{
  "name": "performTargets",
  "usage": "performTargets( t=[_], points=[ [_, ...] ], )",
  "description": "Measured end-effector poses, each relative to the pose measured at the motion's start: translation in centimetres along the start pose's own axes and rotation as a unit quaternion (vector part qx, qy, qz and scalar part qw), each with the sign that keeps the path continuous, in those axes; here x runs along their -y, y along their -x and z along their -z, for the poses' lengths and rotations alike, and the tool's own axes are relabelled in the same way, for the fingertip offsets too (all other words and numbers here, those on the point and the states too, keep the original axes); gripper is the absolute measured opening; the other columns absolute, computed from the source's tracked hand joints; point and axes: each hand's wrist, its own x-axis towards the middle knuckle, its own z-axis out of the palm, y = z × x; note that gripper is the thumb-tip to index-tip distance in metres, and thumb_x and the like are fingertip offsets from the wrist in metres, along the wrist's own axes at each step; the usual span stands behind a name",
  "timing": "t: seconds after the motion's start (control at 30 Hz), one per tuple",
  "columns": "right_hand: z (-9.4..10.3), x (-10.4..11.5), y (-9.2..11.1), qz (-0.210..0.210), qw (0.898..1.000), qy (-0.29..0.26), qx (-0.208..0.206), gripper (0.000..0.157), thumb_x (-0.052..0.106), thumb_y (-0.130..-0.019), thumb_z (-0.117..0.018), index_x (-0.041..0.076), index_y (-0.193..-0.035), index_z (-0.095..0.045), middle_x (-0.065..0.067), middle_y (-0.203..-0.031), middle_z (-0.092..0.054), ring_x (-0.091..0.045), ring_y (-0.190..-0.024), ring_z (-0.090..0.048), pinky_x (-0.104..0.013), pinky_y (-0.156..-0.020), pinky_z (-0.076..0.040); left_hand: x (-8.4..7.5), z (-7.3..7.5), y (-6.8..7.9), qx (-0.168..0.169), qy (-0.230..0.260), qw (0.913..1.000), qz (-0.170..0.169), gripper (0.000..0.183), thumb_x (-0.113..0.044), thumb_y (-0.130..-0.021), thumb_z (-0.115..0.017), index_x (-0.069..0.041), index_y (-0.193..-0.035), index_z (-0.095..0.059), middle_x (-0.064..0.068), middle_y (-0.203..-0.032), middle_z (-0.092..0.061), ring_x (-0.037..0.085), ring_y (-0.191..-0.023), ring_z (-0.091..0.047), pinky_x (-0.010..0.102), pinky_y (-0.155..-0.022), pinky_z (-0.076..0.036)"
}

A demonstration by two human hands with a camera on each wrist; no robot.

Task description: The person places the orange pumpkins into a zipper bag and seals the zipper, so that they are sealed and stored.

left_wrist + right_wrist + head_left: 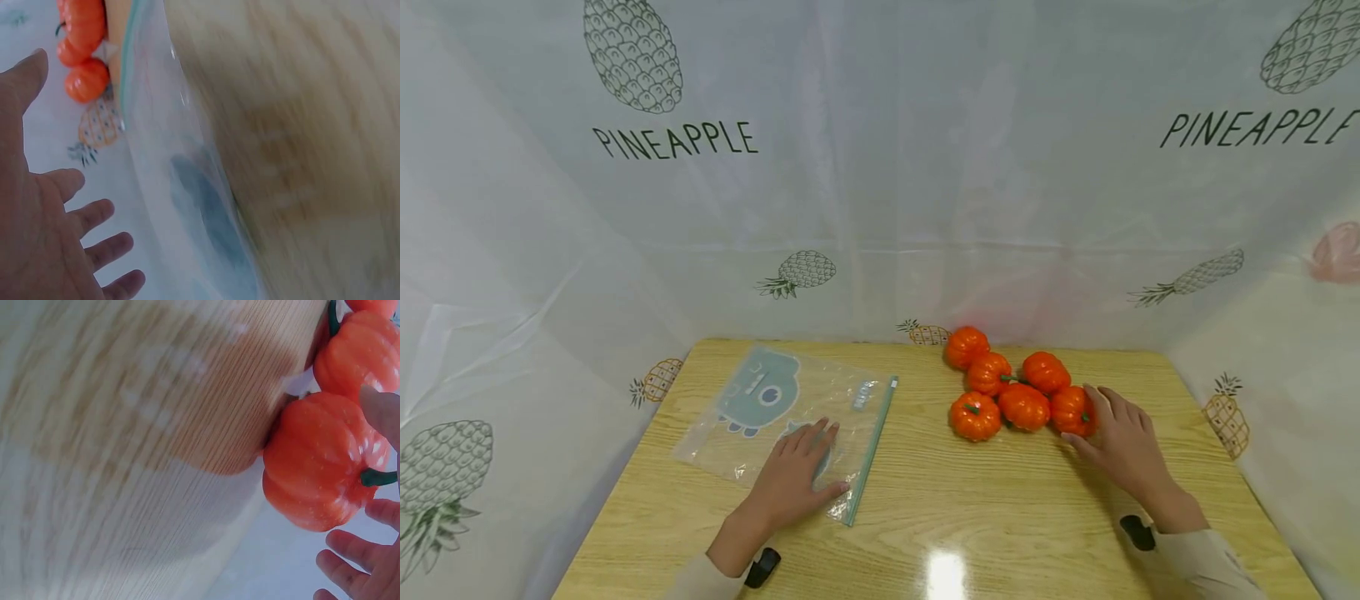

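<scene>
A clear plastic slider bag (827, 387) with a blue-green cartoon creature and a green zip strip lies flat on the left of the table. My left hand (792, 487) is over its near part, fingers spread and relaxed; whether it touches the plastic I cannot tell. On the right, several small orange toy pumpkins (1025, 407) with green stems sit in a cluster. Beside the rightmost pumpkin (319, 462) is my right hand (1126, 442), thumb on the near side and loosely bent fingers on the far side. In the right wrist view the fingers do not close round it.
The wooden table (940, 500) ends at a white curtain (880, 208) with pineapple prints, which surrounds the back and sides. One pumpkin (966, 347) stands at the back edge against the curtain. A bright light reflection shows near the front.
</scene>
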Motion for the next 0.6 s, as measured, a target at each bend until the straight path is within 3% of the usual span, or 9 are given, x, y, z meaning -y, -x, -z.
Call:
performTargets(
  t=[0.2, 0.47, 0.6],
  points=[
    [-0.3, 0.3, -0.3, 0.007, 1.000, 0.004, 0.001, 0.091, 0.024, -0.074, -0.094, -0.004, -0.148, -0.048, -0.038, -0.137, -0.051, -0.056, -0.122, -0.049, -0.073, -0.097, -0.037, -1.5, -0.6, 0.4, 0.020, -0.001, 0.9995, -0.024, 0.088, -0.057, -0.098, -0.068, -0.008, -0.164, -0.039, 0.018, -0.167, -0.037, 0.047, -0.149, -0.039, 0.066, -0.117, -0.033],
    [-0.8, 0.6, -0.5, 0.017, 0.999, 0.029, -0.003, 0.093, 0.020, -0.067, -0.096, -0.001, -0.145, -0.049, -0.036, -0.132, -0.052, -0.054, -0.120, -0.049, -0.073, -0.095, -0.039, -2.3, -2.2, 0.9, 0.012, -0.058, 0.9966, -0.057, 0.085, -0.061, -0.099, -0.063, -0.011, -0.164, -0.040, 0.015, -0.165, -0.042, 0.039, -0.145, -0.046, 0.059, -0.115, -0.040],
    [-0.9, 0.9, -0.7, 0.010, 0.999, 0.037, -0.002, 0.093, 0.021, -0.068, -0.097, -0.002, -0.144, -0.048, -0.036, -0.130, -0.052, -0.054, -0.119, -0.049, -0.073, -0.096, -0.039, -3.2, -2.3, 1.0, 0.014, -0.064, 0.9957, -0.065, 0.083, -0.061, -0.099, -0.064, -0.012, -0.162, -0.043, 0.013, -0.161, -0.046, 0.035, -0.142, -0.049, 0.055, -0.113, -0.042]
  ],
)
